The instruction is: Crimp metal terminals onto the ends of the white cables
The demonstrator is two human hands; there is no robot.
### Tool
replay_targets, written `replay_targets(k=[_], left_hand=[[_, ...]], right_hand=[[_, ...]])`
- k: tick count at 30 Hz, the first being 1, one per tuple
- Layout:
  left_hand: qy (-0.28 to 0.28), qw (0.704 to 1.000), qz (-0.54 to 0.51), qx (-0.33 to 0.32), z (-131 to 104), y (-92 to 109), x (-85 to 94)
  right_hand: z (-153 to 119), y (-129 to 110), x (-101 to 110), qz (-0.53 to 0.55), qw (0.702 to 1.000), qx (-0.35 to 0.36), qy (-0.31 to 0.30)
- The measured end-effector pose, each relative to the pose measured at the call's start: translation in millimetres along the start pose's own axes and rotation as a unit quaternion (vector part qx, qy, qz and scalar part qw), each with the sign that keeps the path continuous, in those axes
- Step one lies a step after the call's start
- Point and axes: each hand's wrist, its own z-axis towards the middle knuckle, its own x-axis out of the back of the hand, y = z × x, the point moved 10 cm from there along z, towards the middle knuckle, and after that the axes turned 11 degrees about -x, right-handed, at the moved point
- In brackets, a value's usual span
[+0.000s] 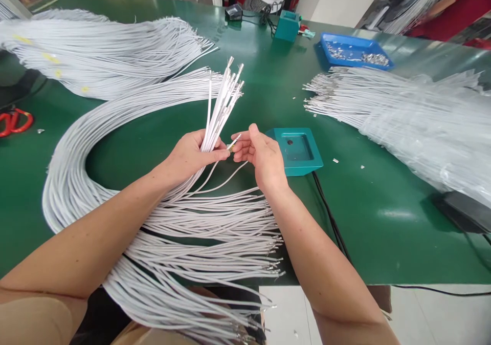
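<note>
**Two hands, one cable end, over the green surface**

The left hand has its fingers wrapped tight around a fan of thin white cables, their metal-tipped ends sticking up and away from the wrist, splaying out above the knuckles. Right beside it, the right hand pinches a single white cable end between thumb and fingertips, fingers closed on it, and that tip sits in the small gap between the two hands, just touching the left thumb.

Below the hands, the cables trail down and spread into a wide sheaf of white cables lying flat on the dark green surface, the ends pointing right near the front edge. The long run of the bundle loops away to the left in a big arc.

Just right of the right hand sits a small teal square block with a recessed top, a black cord running from it toward the front edge. Further right, a second pile of white cables in clear plastic. At the back, a blue tray of small metal parts and another teal box. Far left, red-handled scissors at the edge.
</note>
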Motion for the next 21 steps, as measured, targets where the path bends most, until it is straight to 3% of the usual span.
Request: replay_targets(k=[8, 16, 21], left_hand=[[-0.009, 1.000, -0.014, -0.010, -0.7, -3.0, -3.0], [0.024, 0.998, -0.061, -0.024, -1.4, 3.6, -1.4], [0.008, 0.996, -0.094, -0.002, -2.3, 3.6, -9.6]], right_hand=[[0.9, 3.8, 0.1, 0.019, 1.000, -0.007, -0.007], [2.3, 16.9, -20.6, 0.106, 0.984, -0.085, -0.114], [3.9, 17.6, -20.1, 0.092, 0.986, -0.089, -0.111]])
